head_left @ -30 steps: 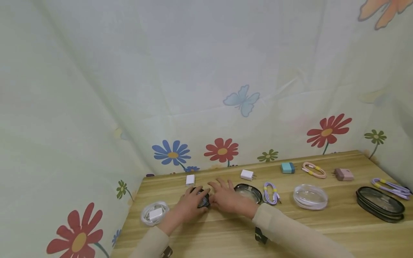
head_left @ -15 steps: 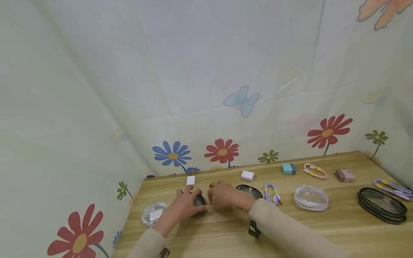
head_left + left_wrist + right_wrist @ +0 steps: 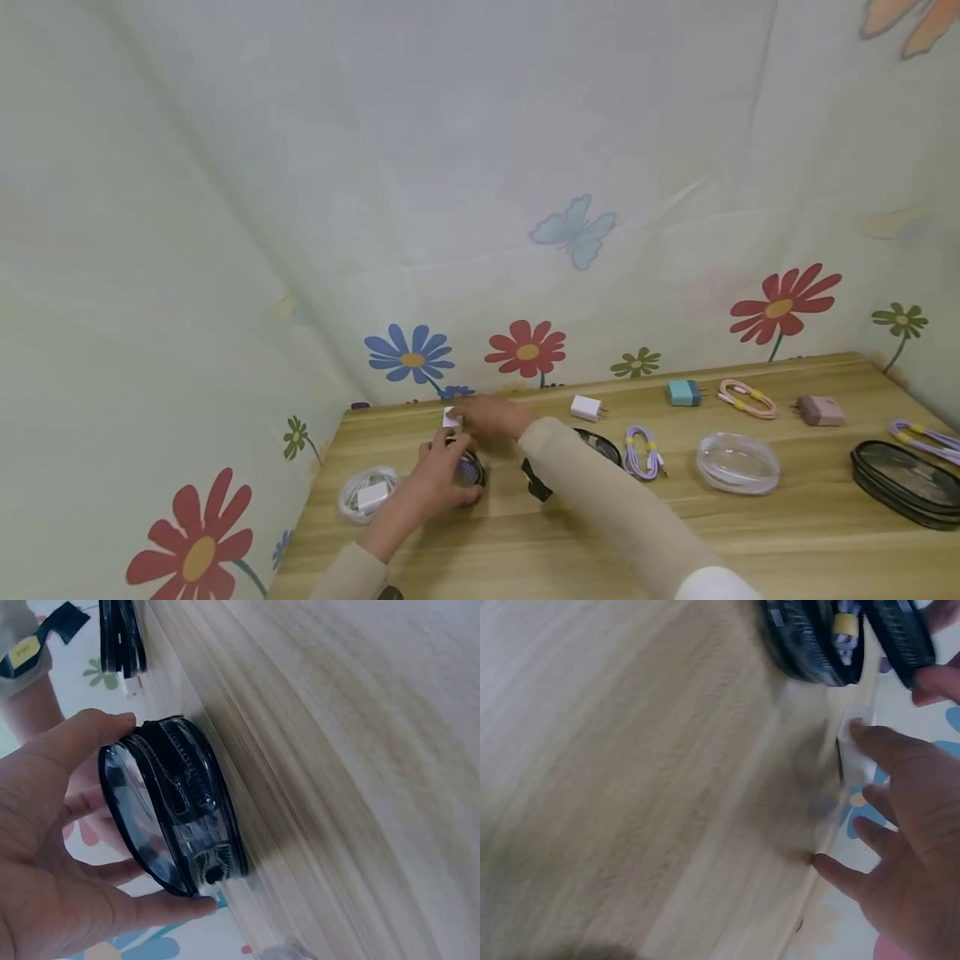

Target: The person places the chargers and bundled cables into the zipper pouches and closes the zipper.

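Observation:
My left hand grips a small round clear zip case with black trim, thumb and fingers on either side of it. In the right wrist view the case is unzipped, its lid raised, and a bundled cable with a yellow band sits inside. My right hand reaches past the case to a white charger plug behind it. One fingertip is at the plug, with the other fingers spread; whether it touches is unclear. In the head view the right hand partly covers the plug.
To the left lies a clear case with a white plug. Rightward are a white plug, black-trimmed cases, purple cables, a teal plug, a pink cable, a pink plug and a clear case.
My right hand has left the near side of the black-trimmed case and moved back and left to the white plug. My left hand stays on the case.

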A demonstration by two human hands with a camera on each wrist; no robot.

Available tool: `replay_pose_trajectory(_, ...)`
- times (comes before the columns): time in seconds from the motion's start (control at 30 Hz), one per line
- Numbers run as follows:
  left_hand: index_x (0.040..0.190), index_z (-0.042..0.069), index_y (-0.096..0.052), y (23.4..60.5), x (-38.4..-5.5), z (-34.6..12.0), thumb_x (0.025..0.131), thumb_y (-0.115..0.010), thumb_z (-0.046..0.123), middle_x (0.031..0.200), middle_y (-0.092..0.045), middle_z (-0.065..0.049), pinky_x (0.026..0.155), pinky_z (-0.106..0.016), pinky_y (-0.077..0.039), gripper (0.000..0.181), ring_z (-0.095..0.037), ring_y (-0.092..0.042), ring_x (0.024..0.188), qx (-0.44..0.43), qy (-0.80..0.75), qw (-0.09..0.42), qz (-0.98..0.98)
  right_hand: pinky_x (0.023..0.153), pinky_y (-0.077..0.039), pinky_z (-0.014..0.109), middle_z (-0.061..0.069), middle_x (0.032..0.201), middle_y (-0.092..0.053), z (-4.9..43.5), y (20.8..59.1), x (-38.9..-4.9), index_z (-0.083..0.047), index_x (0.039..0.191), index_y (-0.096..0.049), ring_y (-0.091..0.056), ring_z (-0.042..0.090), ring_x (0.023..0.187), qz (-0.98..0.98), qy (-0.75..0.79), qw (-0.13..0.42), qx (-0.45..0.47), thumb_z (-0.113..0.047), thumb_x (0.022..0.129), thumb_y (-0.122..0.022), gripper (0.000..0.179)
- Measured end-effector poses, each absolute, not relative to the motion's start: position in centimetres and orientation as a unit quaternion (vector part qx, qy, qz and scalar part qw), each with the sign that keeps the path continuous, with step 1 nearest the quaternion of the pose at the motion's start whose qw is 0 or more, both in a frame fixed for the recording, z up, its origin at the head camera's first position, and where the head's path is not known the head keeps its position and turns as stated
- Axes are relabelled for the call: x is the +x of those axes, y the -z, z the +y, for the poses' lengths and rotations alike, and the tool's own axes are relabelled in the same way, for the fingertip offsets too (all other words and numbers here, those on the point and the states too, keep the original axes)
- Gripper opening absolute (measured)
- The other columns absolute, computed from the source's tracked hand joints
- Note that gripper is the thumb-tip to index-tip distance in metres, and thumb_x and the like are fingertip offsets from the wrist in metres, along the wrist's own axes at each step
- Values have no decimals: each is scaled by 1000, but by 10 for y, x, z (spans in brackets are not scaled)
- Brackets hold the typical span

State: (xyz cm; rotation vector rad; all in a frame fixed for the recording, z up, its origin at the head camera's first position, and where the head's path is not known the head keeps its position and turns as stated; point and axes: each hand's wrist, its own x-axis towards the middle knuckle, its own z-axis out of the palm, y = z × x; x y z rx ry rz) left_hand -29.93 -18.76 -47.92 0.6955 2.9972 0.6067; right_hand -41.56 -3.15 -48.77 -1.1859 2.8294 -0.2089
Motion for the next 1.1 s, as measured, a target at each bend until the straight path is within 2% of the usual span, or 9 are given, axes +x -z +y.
replay_pose_trajectory(0.07, 117, 20, -57, 480, -299, -188, 78, -89, 30, 146, -37, -30, 87, -61, -50, 52, -55, -43, 121, 219, -205, -3, 954, 107, -46, 36, 11, 151, -52, -32, 491, -416, -17, 136, -60, -54, 27, 133, 919, 95, 18, -382, -18, 100, -67, 37)
replay_pose_trajectory(0.17, 118, 19, -57, 480, -299, -189, 78, -89, 28, 144, -37, -31, 89, -61, -50, 52, -53, -43, 123, 218, -218, -8, 951, 91, -53, 30, 8, 130, -66, -31, 492, -415, -14, 117, -64, -65, 22, 109, 914, 120, -13, -388, -11, 97, -69, 20)
replay_pose_trajectory(0.3, 120, 18, -58, 479, -298, -190, 79, -89, 28, 142, -38, -30, 89, -61, -49, 52, -51, -42, 122, 222, -227, -2, 948, 78, -50, 25, 2, 102, -66, -30, 493, -412, -11, 105, -63, -58, 15, 86, 910, 133, -25, -392, -7, 95, -69, 13)
replay_pose_trajectory(0.4, 120, 18, -58, 479, -299, -190, 79, -89, 29, 140, -40, -29, 87, -60, -50, 53, -50, -43, 120, 227, -226, -2, 947, 77, -50, 24, 1, 100, -64, -27, 494, -411, -11, 106, -65, -56, 13, 85, 908, 135, -26, -395, -12, 93, -74, 16)
replay_pose_trajectory(0.53, 118, 20, -57, 480, -301, -189, 79, -89, 30, 139, -40, -28, 86, -60, -50, 52, -49, -44, 119, 226, -221, -4, 949, 82, -51, 25, 1, 102, -66, -18, 490, -409, -10, 108, -67, -60, 13, 89, 912, 121, -22, -390, -15, 87, -81, 26)
replay_pose_trajectory(0.63, 119, 20, -57, 482, -302, -189, 79, -89, 31, 138, -40, -26, 86, -60, -51, 52, -49, -44, 119, 227, -220, -3, 949, 84, -53, 28, 3, 102, -69, -8, 483, -403, -9, 106, -69, -63, 16, 92, 918, 122, -12, -378, -14, 86, -82, 25)
replay_pose_trajectory(0.77, 118, 21, -56, 484, -301, -190, 79, -89, 32, 138, -40, -24, 85, -59, -51, 52, -47, -45, 119, 232, -218, -3, 948, 84, -52, 28, 4, 104, -70, 7, 476, -397, -10, 107, -71, -62, 15, 93, 916, 130, -16, -379, -21, 88, -82, 25)
replay_pose_trajectory(0.93, 118, 21, -55, 484, -303, -190, 80, -89, 30, 134, -42, -21, 86, -57, -51, 51, -45, -47, 117, 262, -223, -9, 939, 79, -52, 26, 3, 103, -71, 24, 460, -384, -10, 109, -72, -62, 13, 88, 900, 143, -26, -411, -20, 87, -83, 27)
replay_pose_trajectory(1.1, 122, 21, -54, 483, -307, -191, 82, -88, 28, 141, -39, -21, 92, -56, -50, 53, -44, -47, 125, 290, -237, -3, 927, 80, -53, 21, -1, 105, -72, 32, 453, -371, -14, 111, -72, -67, 12, 93, 887, 157, 3, -435, -22, 87, -83, 27)
